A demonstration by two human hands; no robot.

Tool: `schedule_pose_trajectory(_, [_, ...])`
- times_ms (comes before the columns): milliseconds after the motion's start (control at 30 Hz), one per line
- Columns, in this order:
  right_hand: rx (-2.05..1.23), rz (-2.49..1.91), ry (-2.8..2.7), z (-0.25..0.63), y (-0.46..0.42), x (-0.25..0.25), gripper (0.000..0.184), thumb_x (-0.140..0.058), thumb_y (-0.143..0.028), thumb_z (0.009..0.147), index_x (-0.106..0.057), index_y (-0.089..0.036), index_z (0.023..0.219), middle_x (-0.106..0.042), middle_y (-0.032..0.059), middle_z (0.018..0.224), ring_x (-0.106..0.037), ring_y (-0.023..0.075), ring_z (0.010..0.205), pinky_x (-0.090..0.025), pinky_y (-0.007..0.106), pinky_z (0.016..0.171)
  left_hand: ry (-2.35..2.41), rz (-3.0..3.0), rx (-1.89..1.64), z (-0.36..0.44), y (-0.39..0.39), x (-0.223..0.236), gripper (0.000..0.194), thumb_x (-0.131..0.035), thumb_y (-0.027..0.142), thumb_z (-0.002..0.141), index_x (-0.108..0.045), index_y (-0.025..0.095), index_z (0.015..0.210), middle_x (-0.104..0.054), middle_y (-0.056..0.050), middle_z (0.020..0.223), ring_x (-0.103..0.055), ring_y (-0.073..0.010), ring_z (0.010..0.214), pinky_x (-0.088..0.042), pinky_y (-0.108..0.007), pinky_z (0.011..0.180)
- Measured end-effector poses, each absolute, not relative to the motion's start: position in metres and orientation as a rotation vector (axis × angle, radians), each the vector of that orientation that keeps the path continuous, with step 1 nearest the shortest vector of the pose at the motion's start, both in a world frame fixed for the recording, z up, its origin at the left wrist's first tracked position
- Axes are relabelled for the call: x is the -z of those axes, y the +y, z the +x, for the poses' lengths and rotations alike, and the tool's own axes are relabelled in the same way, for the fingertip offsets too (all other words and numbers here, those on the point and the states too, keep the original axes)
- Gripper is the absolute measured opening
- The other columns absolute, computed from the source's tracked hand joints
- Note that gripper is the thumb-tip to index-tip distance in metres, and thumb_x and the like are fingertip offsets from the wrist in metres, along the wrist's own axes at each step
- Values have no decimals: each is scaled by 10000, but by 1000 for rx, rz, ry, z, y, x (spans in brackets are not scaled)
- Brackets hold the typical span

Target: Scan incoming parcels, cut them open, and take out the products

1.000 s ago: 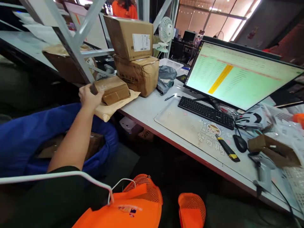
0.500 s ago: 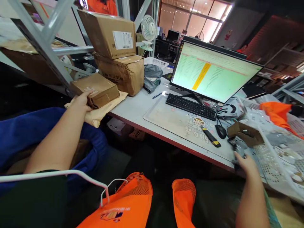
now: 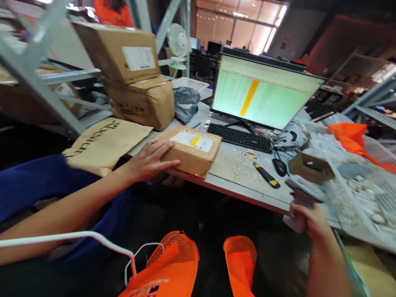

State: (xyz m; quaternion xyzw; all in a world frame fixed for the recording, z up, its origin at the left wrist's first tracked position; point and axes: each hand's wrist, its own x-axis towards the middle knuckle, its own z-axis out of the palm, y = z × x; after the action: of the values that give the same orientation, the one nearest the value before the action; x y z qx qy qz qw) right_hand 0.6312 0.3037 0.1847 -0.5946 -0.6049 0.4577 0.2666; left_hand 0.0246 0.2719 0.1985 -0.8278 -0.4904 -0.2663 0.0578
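My left hand (image 3: 151, 161) grips a cardboard box (image 3: 193, 166) by its left end, fingers over the top and thumb along the front side. A white label with a yellow stripe faces up on the box, which is at the desk's front edge over the mat. At the right, my right hand (image 3: 312, 216) is closed around a grey handheld device (image 3: 303, 199), blurred, its exact kind unclear. Beside that hand lies a pale flat device (image 3: 306, 187). A tan mailer bag (image 3: 107, 142) printed with dark letters lies flat at the left.
Two stacked cartons (image 3: 140, 103) stand behind the mailer. A monitor (image 3: 262, 95), keyboard (image 3: 239, 137) and mouse (image 3: 279, 167) occupy the desk. A utility knife (image 3: 266, 175) lies on the mat. An opened small box (image 3: 311, 167) and a white basket (image 3: 352, 206) sit at the right.
My left hand has brought the box rightward from atop the mailer to the desk's front, its labelled face now up. My right hand has lifted the grey device from the desk.
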Motion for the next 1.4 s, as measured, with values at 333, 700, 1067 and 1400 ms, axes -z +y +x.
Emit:
schedule_pose_trajectory(333, [-1837,-1364,-1422,579,279,-199,190,-730,-256,672,-608,-229,816,-493,-71,507,-407,108,360,-308,240,360,-1074,-3022,348,89,331,-225,569,-433,190,1032,-674,619,1318,-631,105,1475,-581,-217,1417,-427,-462,1224])
schedule_pose_trajectory(700, [-1135,-1746,-1256,659,352,-174,436,-850,-448,676,-662,-190,974,-709,42,676,-646,204,566,-513,292,509,-1131,-2794,288,69,333,-228,586,-523,250,920,-639,405,1473,-541,-81,1580,-510,-366,1457,-388,-585,1193])
schedule_pose_trajectory(1067, [-63,-2173,-1532,658,449,-141,543,-572,-441,966,-718,-61,1325,-658,261,1359,-597,351,1280,-464,429,1083,-1414,-2586,380,78,383,-226,809,-572,500,861,-469,158,1587,-417,-233,1634,-413,-486,1483,-371,-706,1160])
schedule_pose_trajectory(1400, [-61,-1954,-2117,500,576,-137,558,-499,-330,1020,-515,-45,1500,-591,259,1448,-394,380,1394,-296,524,1160,-1556,-2275,980,161,337,-191,767,-710,536,917,-448,282,1591,-502,-189,1581,-387,-491,1514,-189,-771,1248])
